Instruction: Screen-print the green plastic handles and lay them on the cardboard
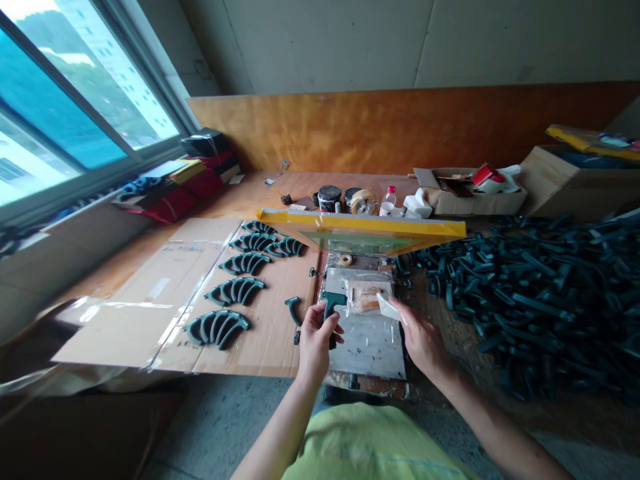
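Note:
My left hand is closed around a dark green, handle-shaped plastic part, held upright over the left side of a grey metal plate. Between the fingers of my right hand is a folded white cloth, though it could be paper. That cloth is close to a clear plastic-covered patch with brownish pieces on the plate. Left of my left hand, a single curved green part lies on the cardboard. Behind both hands, a yellow-edged screen frame is raised above the plate.
Fanned rows of green parts lie on a flat cardboard sheet. A large heap of similar parts covers the right side. Black tins, a red-capped bottle and an open carton stand at the back.

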`<state>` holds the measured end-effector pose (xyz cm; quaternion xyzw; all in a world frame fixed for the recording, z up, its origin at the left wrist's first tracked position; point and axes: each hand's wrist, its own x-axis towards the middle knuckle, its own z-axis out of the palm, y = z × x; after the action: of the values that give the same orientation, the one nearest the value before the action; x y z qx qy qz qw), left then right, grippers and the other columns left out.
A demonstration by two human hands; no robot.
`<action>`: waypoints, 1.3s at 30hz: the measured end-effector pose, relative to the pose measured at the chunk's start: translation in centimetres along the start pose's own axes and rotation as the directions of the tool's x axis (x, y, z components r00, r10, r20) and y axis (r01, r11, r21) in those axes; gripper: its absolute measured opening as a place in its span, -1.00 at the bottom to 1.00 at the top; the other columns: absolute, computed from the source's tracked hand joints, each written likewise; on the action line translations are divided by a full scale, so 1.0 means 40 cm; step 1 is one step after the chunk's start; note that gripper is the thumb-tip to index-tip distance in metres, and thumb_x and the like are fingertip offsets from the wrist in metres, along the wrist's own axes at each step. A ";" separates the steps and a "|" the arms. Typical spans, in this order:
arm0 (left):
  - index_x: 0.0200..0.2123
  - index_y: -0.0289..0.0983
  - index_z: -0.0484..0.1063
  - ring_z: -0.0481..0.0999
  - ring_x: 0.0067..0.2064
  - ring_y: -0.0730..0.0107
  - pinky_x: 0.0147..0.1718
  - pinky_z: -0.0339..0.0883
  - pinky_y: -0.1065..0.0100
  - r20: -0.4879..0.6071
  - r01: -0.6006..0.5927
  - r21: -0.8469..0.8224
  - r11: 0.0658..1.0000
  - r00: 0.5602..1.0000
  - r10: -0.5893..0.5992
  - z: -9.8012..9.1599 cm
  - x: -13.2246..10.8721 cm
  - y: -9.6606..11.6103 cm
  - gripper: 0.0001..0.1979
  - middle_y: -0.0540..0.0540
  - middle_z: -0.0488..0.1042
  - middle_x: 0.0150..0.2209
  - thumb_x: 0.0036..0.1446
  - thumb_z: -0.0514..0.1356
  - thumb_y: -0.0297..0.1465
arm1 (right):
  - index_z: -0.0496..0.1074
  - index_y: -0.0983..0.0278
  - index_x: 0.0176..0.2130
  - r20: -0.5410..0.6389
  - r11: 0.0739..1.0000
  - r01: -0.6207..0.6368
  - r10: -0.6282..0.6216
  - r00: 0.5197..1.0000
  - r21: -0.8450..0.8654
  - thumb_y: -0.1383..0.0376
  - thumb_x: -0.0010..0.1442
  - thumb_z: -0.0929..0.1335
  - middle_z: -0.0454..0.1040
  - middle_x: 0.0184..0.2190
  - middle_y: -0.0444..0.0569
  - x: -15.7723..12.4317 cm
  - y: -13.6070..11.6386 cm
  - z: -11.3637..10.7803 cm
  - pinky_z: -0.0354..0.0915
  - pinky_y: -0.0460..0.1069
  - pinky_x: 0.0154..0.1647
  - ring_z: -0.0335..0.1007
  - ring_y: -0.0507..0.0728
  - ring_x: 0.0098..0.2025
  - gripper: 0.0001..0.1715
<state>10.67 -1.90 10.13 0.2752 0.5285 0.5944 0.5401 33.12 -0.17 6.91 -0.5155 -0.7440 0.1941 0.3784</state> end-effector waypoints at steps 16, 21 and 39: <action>-0.35 -0.23 0.24 0.22 -0.42 0.52 -0.42 0.19 0.48 0.045 -0.205 0.375 0.904 0.978 0.202 0.076 -0.026 -0.055 -0.78 0.11 0.21 -0.46 -0.02 0.27 -0.40 | 0.41 0.19 -0.26 -0.288 0.975 0.145 -0.092 0.953 0.170 0.37 0.26 0.30 0.43 -0.34 -0.06 0.082 -0.192 0.118 0.40 -0.01 -0.23 0.43 0.09 -0.25 -0.90; -0.32 -0.24 0.23 0.29 -0.38 0.51 -0.38 0.23 0.47 0.087 -0.205 0.272 0.940 0.978 0.189 0.093 -0.036 -0.070 -0.79 0.09 0.29 -0.41 -0.01 0.22 -0.49 | 0.39 0.20 -0.34 -0.309 0.967 0.052 0.028 0.951 0.248 0.31 0.20 0.40 0.38 -0.18 -0.02 0.093 -0.190 0.118 0.36 0.01 -0.16 0.38 0.11 -0.12 -0.93; -0.28 -0.24 0.28 0.33 -0.37 0.53 -0.39 0.28 0.50 0.166 -0.192 0.235 0.953 0.974 0.155 0.170 -0.031 -0.110 -0.74 0.08 0.32 -0.41 -0.01 0.31 -0.41 | 0.29 0.21 -0.38 -0.276 0.983 0.161 -0.181 0.944 -0.091 0.43 0.26 0.26 0.33 -0.36 -0.08 0.110 -0.112 0.024 0.23 -0.06 -0.30 0.30 0.06 -0.31 -0.82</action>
<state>18.63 -1.42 8.33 0.4289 0.5320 0.5466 0.4839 28.81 2.21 10.93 -0.4839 -0.7301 0.0595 0.4787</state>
